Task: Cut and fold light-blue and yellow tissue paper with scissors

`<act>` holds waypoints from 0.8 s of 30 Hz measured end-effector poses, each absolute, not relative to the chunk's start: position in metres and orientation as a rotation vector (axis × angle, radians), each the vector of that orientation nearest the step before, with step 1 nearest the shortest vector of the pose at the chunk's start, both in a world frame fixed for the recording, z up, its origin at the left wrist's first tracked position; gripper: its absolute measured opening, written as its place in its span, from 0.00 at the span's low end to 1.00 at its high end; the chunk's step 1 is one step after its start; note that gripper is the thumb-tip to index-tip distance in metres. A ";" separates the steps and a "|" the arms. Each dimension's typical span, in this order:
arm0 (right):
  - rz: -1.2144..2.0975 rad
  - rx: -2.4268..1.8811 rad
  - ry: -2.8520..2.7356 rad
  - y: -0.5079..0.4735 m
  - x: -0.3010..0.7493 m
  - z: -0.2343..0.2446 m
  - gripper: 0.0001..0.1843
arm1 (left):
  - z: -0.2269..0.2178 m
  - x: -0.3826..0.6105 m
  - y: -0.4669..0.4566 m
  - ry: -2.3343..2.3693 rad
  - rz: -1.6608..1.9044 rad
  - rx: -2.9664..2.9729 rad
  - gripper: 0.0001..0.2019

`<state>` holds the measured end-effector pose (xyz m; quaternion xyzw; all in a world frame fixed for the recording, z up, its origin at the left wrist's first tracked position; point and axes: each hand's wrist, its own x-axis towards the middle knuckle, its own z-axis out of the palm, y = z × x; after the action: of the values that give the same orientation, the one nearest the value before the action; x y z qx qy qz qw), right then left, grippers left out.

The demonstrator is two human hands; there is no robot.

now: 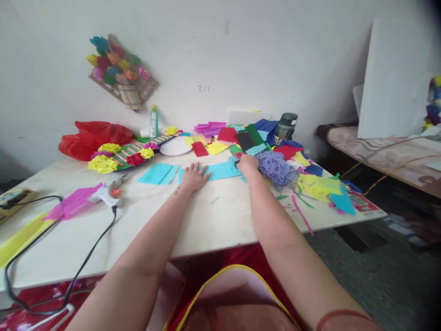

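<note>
My left hand (195, 177) lies flat with its fingers spread, pressing on a strip of light blue crepe paper (220, 172) on the table. At the strip's right end my right hand (248, 162) is closed around what look like scissors (237, 163); a dark handle loop shows by the fingers, while the blades are hard to make out. Another folded piece of light blue paper (157, 174) rests to the left of my left hand. Just right of my right hand sits a heap of purple yarn (275, 168).
A glue gun (109, 194) with a black cord lies at the left on pink paper (74, 204). Behind are a flower-decorated green panel (129, 154), a white disc (175, 146), a phone (245, 141), a dark jar (286, 126) and coloured paper scraps (319, 184).
</note>
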<state>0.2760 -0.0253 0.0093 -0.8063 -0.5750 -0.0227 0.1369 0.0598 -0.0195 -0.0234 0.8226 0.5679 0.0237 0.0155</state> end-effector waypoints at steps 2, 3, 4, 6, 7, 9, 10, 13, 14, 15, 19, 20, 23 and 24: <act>-0.095 -2.329 -1.677 -0.025 0.273 0.009 0.17 | -0.023 0.060 -0.019 1.767 0.073 2.561 0.32; -0.096 -2.328 -1.678 -0.024 0.272 0.010 0.16 | -0.023 0.060 -0.019 1.769 0.071 2.563 0.32; -0.088 -2.327 -1.678 -0.023 0.271 0.010 0.16 | -0.023 0.059 -0.020 1.771 0.067 2.565 0.33; -0.057 -2.323 -1.682 -0.023 0.269 0.013 0.16 | -0.023 0.059 -0.020 1.776 0.066 2.570 0.33; -0.042 -2.324 -1.677 -0.023 0.269 0.015 0.15 | -0.023 0.059 -0.021 1.774 0.067 2.572 0.34; -0.022 -2.333 -1.650 -0.024 0.269 0.020 0.15 | -0.023 0.059 -0.021 1.773 0.081 2.578 0.34; -0.019 -2.336 -1.627 -0.025 0.270 0.022 0.15 | -0.023 0.059 -0.022 1.773 0.088 2.579 0.34; -0.048 -2.300 -1.548 -0.031 0.270 0.030 0.16 | -0.022 0.060 -0.022 1.781 0.093 2.566 0.34; -0.061 -2.268 -1.527 -0.033 0.269 0.032 0.17 | -0.022 0.060 -0.022 1.784 0.091 2.562 0.34; -0.067 -2.231 -1.511 -0.034 0.269 0.033 0.17 | -0.023 0.060 -0.022 1.784 0.086 2.560 0.35; 0.006 -2.055 -1.461 -0.032 0.262 0.033 0.23 | -0.024 0.060 -0.020 1.783 0.087 2.566 0.35; 0.049 -2.005 -1.448 -0.029 0.259 0.032 0.24 | -0.025 0.060 -0.020 1.783 0.090 2.567 0.35; 0.292 -1.803 -1.410 -0.023 0.245 0.029 0.23 | -0.025 0.060 -0.020 1.785 0.091 2.560 0.35; 0.426 -1.714 -1.385 -0.022 0.239 0.027 0.22 | -0.025 0.060 -0.020 1.787 0.090 2.560 0.35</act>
<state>0.2392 -0.0223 0.0272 -0.6881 -0.5560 0.1711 0.4338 0.0603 -0.0203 -0.0245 0.8196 0.5721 0.0289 0.0094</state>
